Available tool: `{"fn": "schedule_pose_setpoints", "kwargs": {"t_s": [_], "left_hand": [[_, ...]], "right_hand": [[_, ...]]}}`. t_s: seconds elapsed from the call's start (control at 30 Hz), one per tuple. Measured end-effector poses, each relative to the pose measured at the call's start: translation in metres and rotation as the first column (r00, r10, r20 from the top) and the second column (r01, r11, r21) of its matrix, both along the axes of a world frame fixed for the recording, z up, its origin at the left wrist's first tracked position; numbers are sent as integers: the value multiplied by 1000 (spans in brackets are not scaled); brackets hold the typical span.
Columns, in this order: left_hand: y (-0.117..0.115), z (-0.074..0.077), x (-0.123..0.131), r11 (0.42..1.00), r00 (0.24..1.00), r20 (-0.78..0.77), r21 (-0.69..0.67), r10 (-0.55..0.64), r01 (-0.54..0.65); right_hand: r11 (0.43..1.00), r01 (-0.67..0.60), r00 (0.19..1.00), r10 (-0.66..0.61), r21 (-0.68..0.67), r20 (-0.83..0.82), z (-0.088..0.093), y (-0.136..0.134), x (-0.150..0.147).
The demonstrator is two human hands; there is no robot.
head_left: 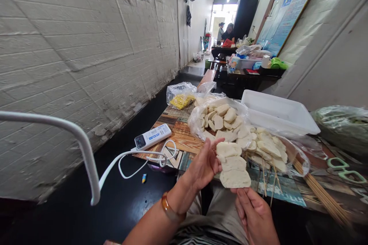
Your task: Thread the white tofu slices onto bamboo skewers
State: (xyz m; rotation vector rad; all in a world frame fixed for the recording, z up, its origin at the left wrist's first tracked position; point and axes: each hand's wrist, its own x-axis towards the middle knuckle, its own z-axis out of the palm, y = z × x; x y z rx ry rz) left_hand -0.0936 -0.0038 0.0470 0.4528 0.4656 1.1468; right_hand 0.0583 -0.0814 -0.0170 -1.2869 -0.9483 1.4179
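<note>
Three pale, flat slices (233,164) stand one above another in front of me, like those on the sticks nearby. My right hand (253,208) pinches just below the lowest slice, where a skewer's end would be; the stick itself is hidden. Beside the slices' left edge is my left hand (203,164), fingers spread and nothing gripped; whether its fingertips touch them I cannot tell. Behind the held skewer, a clear plastic bag (195,116) contains loose pale slices (222,116). To its right lies a pile of skewered slices (270,145), their thin sticks (264,178) pointing towards me.
A bundle of bare bamboo skewers (324,199) lies at the right, near green-handled scissors (347,170). Behind the pile stands a white plastic tub (281,109). A white power bank (153,136) with a cable sits on the table's left edge. Two people are far back.
</note>
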Motion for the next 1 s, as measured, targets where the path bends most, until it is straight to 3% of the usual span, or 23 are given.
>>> {"fn": "schedule_pose_setpoints", "kwargs": {"t_s": [0.17,0.43,0.67,1.0], "left_hand": [[0,-8,2,991,990,52,50,-131,128],[-7,-7,11,998,995,-100,63,-4,10],[-5,-6,3,986,994,-60,134,-93,101],[2,-5,3,996,980,-188,83,60,-45]], "right_hand": [[999,26,997,-28,-31,-71,6,4,-3],[999,-34,992,32,-20,-121,0,3,-5],[999,28,986,-33,-29,-166,-7,-2,2],[999,-39,995,38,-9,-93,-12,-5,1]]}}
